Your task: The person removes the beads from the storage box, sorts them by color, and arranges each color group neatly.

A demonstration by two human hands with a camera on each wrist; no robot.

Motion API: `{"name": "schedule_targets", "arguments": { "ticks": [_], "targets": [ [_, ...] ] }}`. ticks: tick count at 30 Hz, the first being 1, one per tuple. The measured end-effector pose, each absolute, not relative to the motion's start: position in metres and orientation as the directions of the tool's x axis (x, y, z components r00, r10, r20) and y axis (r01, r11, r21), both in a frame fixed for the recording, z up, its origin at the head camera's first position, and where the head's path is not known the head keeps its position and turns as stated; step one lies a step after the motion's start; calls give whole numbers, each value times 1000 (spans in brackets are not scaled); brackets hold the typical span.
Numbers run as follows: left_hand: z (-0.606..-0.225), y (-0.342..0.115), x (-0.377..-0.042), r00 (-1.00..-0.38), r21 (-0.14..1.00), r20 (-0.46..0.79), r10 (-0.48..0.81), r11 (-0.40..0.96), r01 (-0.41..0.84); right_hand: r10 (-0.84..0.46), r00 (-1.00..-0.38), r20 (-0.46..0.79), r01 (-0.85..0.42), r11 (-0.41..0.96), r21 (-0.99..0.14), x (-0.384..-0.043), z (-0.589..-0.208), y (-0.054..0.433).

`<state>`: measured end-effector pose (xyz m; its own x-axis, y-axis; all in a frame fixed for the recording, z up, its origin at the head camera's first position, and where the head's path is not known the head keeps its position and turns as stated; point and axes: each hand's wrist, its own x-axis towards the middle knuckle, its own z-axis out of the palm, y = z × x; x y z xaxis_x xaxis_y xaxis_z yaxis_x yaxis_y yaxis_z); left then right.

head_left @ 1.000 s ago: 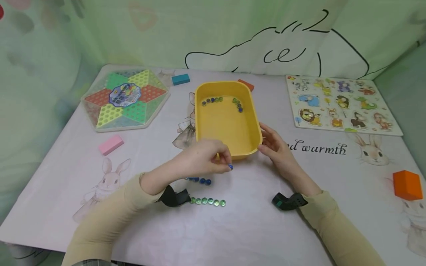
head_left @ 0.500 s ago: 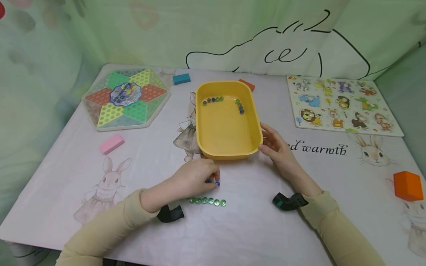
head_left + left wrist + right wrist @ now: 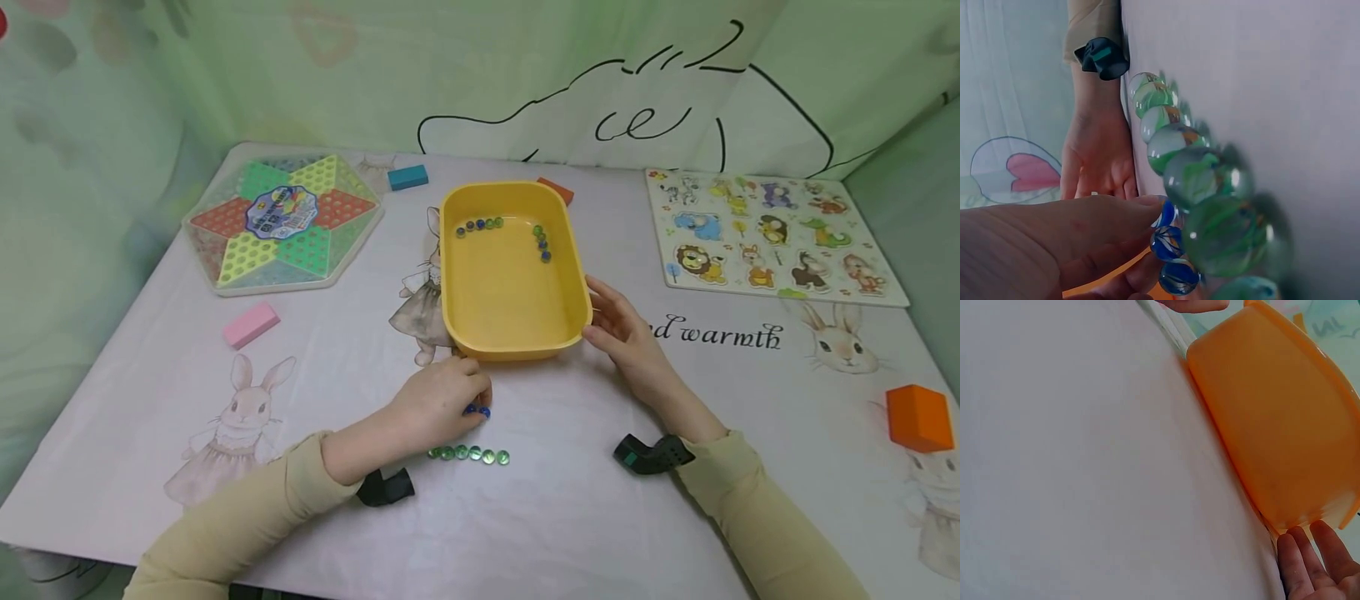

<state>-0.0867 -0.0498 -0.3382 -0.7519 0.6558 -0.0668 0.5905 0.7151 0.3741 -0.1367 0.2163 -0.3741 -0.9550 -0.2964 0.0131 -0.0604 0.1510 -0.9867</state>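
In the head view my left hand (image 3: 438, 400) pinches a blue marble (image 3: 484, 412) at the right end of a row of blue marbles, mostly hidden by the hand. In the left wrist view the thumb touches one blue marble (image 3: 1165, 214), with other blue ones beside it. A row of green marbles (image 3: 475, 453) lies nearer the body. My right hand (image 3: 630, 346) rests its fingertips on the right side of the yellow bin (image 3: 517, 354), thumb by the near corner; the right wrist view shows nearly straight fingers (image 3: 1297, 565) against the wall.
Inside the bin lie two short lines of blue and green marbles (image 3: 542, 244). Around it are a Chinese checkers board (image 3: 281, 225), an animal puzzle (image 3: 772, 237), a pink block (image 3: 251, 325), a blue block (image 3: 408, 177) and orange blocks (image 3: 919, 418).
My left hand has come down from the bin's near edge to the blue row, carrying a blue marble, then shifted it slightly left. My right hand has stayed at the bin.
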Motion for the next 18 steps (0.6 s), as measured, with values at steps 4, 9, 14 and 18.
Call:
{"name": "schedule_targets", "arguments": {
  "ticks": [4, 9, 14, 18],
  "targets": [
    [-337, -50, -87, -755, 376, -87, 650, 723, 580, -296, -955, 7, -57, 159, -986, -137, -373, 216],
    [-325, -51, -89, -754, 436, -148, 640, 727, 531, -293, -956, 6, -54, 157, -986, -136, -371, 217],
    [-308, -53, -97, -710, 611, -109, 696, 610, 505, -295, -955, 3, -49, 152, -987, -136, -370, 215],
    [-295, -46, -113, -688, 701, 0, 726, 490, 517, -301, -954, 14, -54, 126, -991, -135, -370, 215]
  ]
}}
